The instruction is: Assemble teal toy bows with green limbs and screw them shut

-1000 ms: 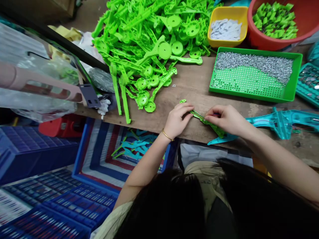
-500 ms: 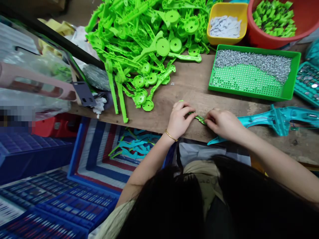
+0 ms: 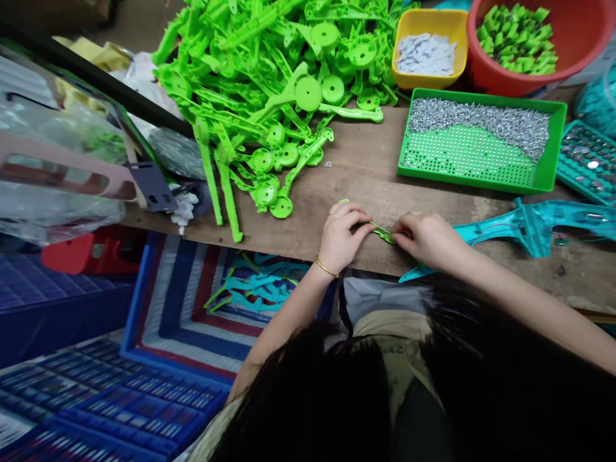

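A narrow green plastic part (image 3: 384, 233) lies near the front edge of the wooden table, between my two hands. My left hand (image 3: 342, 236) is closed over its left side, thumb and fingers gripping it. At its right end, my right hand (image 3: 423, 237) is closed in a pinch on the part; whether a small piece is also between those fingertips is hidden. Beneath and beyond my right hand lies a long translucent turquoise plastic piece (image 3: 534, 226) with thin wires, its pointed tip showing near the table edge.
Behind my hands is a big heap of green plastic parts (image 3: 269, 83). A green tray (image 3: 474, 181) of small metal screws, a yellow tub (image 3: 426, 80) of white pieces and a red bowl (image 3: 584, 45) stand at the back right. Below the table is a striped-lined crate (image 3: 144, 295) with turquoise pieces.
The whole view has shifted slightly, with the table things now a little further left. Both hands stay at the green part, their grip hardly different.
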A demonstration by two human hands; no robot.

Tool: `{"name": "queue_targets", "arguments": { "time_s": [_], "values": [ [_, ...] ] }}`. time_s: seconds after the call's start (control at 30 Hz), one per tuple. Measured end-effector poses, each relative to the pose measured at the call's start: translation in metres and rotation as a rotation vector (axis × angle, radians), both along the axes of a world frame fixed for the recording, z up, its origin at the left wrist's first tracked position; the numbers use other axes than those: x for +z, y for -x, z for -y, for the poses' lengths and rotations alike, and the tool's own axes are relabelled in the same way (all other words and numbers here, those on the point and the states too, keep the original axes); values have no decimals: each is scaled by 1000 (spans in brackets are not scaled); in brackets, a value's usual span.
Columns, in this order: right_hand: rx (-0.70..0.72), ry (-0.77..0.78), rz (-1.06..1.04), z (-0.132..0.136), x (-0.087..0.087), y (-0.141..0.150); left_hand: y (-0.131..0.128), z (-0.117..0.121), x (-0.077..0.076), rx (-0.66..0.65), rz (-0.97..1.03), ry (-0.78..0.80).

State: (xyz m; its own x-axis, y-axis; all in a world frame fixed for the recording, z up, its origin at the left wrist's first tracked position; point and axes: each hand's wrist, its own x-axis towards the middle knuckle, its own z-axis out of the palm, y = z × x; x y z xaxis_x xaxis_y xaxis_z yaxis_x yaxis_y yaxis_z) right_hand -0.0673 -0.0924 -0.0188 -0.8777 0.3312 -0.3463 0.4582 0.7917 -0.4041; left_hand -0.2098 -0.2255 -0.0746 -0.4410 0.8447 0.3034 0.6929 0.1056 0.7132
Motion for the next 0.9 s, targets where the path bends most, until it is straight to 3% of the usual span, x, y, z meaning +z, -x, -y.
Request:
{"name": "queue_targets", "arguments": {
  "time_s": [0.47,0.7,0.9],
  "values": [
    [16,-158,152,10,8,8,-2,0,-3,36,-23,-8],
    [87,125,141,-10,8,4,-2,1,-4,47,-24,5],
    [-1,-37,217,1,5,10,-2,1,-2,43,-55,31]
  ]
}}
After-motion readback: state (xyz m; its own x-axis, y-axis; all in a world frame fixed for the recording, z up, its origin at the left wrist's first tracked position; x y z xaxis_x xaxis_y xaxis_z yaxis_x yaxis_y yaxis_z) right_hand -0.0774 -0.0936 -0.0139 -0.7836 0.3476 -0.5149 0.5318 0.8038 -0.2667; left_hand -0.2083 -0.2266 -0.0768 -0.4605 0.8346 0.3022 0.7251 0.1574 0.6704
